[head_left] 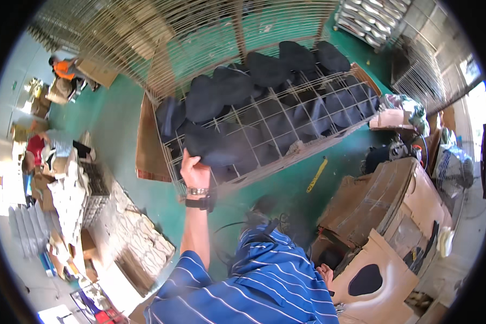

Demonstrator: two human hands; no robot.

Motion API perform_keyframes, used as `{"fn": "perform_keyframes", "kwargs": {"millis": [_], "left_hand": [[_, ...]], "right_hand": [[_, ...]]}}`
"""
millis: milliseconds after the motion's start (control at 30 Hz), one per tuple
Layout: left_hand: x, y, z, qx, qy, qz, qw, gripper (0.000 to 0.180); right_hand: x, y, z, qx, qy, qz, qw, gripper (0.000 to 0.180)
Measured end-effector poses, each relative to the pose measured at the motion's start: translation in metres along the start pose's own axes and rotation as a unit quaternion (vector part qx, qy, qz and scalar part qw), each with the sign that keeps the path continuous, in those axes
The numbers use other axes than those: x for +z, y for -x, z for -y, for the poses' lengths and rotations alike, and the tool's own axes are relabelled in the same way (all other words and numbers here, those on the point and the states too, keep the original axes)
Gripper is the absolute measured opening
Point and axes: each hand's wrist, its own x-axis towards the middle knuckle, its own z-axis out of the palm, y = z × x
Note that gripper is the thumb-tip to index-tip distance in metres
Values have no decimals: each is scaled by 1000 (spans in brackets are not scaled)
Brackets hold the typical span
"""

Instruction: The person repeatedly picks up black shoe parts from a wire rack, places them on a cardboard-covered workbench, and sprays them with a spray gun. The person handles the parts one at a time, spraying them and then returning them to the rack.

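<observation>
My left hand (196, 174) is closed on the near edge of a black rounded flat piece (204, 144), thumb and fingers pinching it at the left end of a wire rack (278, 154). Similar black pieces (270, 69) stand in rows between the rack's wires, some leaning over one another. My right hand (325, 274) shows only in part beside my striped shirt, close to a cardboard sheet (380, 299) at lower right. Its fingers are mostly hidden. On that sheet lies a black oval piece (365, 279), apart from my right hand.
A large cardboard box (370, 197) stands at my right, and a yellow strip (317, 174) marks the green floor. Tall wire shelving rises behind the rack. Two people (65, 70) are at the far left, near piled pale material (70, 194).
</observation>
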Motion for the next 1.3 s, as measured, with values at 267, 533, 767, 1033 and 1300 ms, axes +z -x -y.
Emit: {"fn": "perform_keyframes", "kwargs": {"millis": [267, 533, 767, 1033, 1300], "left_hand": [[-268, -12, -31, -77, -459, -390, 795, 53], [-274, -1, 6, 167, -752, -358, 528, 37], [-372, -30, -12, 128, -185, -346, 911, 17], [-298, -13, 13, 60, -836, -364, 406, 27], [-224, -3, 86, 35, -816, -419, 396, 31]], "right_hand": [[-11, -41, 23, -5, -14, 5, 1000, 40], [-7, -31, 23, 65, -51, 34, 996, 48], [44, -13, -50, 68, -72, 4, 995, 52], [92, 39, -140, 193, -317, -210, 904, 41], [70, 112, -204, 400, -77, -548, 731, 55]]}}
